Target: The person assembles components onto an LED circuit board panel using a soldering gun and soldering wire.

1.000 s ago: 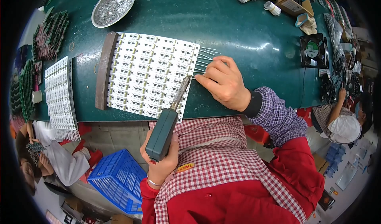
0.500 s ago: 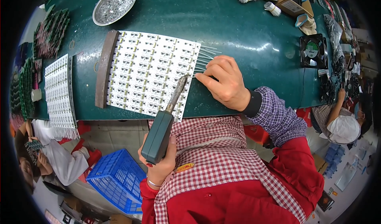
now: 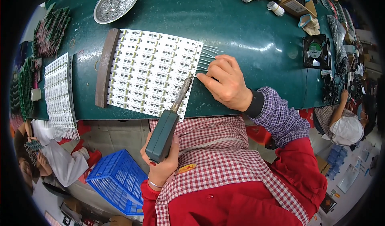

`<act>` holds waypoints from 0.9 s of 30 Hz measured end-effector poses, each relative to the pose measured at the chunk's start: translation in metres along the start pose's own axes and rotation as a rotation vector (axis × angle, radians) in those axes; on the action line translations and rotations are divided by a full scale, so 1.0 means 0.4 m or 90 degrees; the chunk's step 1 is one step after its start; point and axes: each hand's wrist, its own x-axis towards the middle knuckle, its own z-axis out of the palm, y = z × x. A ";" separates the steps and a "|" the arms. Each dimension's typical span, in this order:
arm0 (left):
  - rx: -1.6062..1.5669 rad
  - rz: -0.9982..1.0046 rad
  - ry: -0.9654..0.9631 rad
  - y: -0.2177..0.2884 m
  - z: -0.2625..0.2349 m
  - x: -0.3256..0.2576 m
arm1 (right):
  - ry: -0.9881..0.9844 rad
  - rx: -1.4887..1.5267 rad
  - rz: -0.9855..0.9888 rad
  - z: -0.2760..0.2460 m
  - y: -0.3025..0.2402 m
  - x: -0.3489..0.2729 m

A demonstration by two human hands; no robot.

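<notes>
My left hand [image 3: 165,169] is wrapped round the dark green handle of a soldering iron [image 3: 162,134]. The iron's tip rests at the right edge of a white circuit-board panel [image 3: 146,75], which carries rows of small dark and yellow parts. Just beside that tip, my right hand [image 3: 229,83] pinches the end of a thin pale wire against the panel edge; the fingers partly hide it. Several similar wires [image 3: 209,54] stick out from the same edge, farther away. A brown bar [image 3: 107,67] lies along the panel's left edge.
A metal bowl [image 3: 97,15] of silvery bits stands at the far left, and another panel stack [image 3: 58,91] lies left. Wire bundles [image 3: 276,8], a cardboard box [image 3: 292,5] and a black fan [image 3: 317,51] sit right. A blue crate [image 3: 116,180] is below. Other people are at both sides.
The soldering iron's handle has risen slightly and tilted a little to the right, its tip staying near the panel's right edge. My right hand has hardly moved.
</notes>
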 end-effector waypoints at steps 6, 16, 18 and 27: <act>0.008 0.005 -0.001 -0.004 0.001 -0.005 | -0.010 -0.005 -0.006 -0.001 -0.001 0.001; -0.003 0.007 0.032 -0.009 -0.003 -0.017 | -0.006 -0.011 -0.010 -0.001 -0.004 0.000; -0.001 0.005 0.029 -0.007 -0.005 -0.018 | -0.006 -0.013 -0.010 -0.003 -0.006 -0.003; -0.026 -0.076 0.014 -0.008 -0.023 -0.041 | 0.089 0.000 0.022 -0.028 -0.038 -0.032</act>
